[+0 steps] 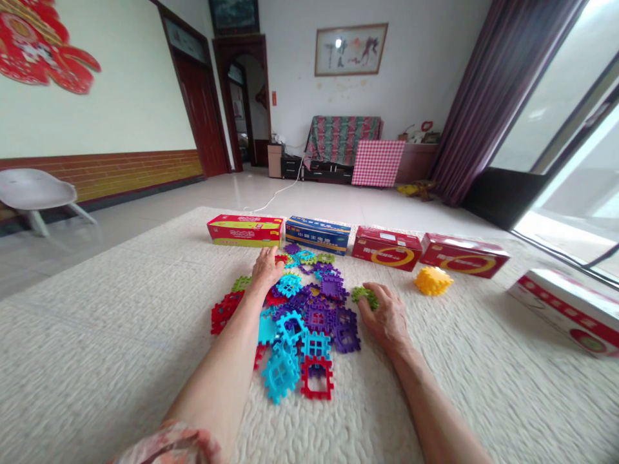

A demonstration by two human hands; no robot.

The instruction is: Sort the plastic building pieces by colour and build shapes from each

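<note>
A pile of flat, notched plastic pieces in purple, blue, red and green lies on the cream quilted cover, with a purple piece point(331, 285) on its right side and a red frame point(317, 379) at the near edge. My left hand point(267, 269) reaches over the upper left of the pile, its fingertips beside a small red piece point(280, 259); what it grips, if anything, is hidden. Right of the pile, my right hand point(385, 316) has its fingers around a green piece point(365, 297). A yellow assembled block point(433, 281) sits farther right.
Behind the pile stand a red-and-yellow box point(245, 231), a blue box point(318, 236) and two dark red boxes point(387, 248) point(464, 255). A white-and-red box point(568, 309) is at the right. A white chair point(37, 191) stands at the far left.
</note>
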